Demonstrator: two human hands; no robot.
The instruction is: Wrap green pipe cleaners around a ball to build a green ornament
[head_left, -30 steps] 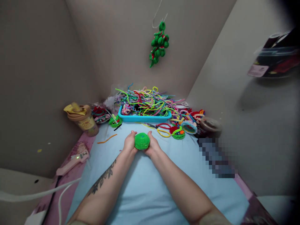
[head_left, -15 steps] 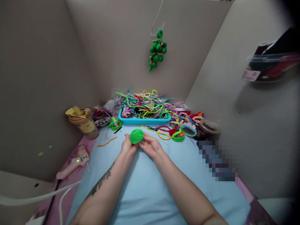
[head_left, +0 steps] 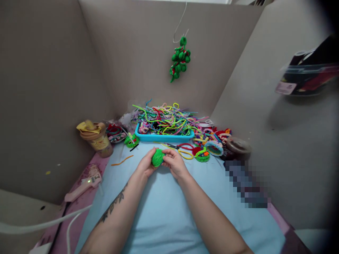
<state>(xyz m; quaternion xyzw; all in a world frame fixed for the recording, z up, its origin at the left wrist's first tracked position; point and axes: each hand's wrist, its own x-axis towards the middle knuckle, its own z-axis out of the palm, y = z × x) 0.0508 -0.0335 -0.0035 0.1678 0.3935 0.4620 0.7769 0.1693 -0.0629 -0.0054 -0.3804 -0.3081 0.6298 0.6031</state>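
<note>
A round, bright green fuzzy piece (head_left: 158,158) is held between my two hands above the blue cloth (head_left: 164,211). My left hand (head_left: 146,163) wraps its left side and underside. On its right edge, the fingers of my right hand (head_left: 174,163) pinch it. Just beyond lie scissors (head_left: 189,151) with one red and one yellow handle. A green and red fuzzy figure (head_left: 201,154) with an orange piece sits right of them. Another green figure (head_left: 131,140) with an eye lies to the left, near an orange pipe cleaner (head_left: 122,161).
A blue tray (head_left: 165,137) heaped with pipe cleaners stands at the back. On the left are a cup (head_left: 97,139) and a pink glue gun (head_left: 84,186) with a lit light. A brown-lidded tub (head_left: 236,147) stands right. Green trimmings (head_left: 181,58) hang on the wall.
The green piece has turned and tilted between my hands. My right hand has gone from an open support beneath it to pinching its right edge. The camera view has shifted slightly.
</note>
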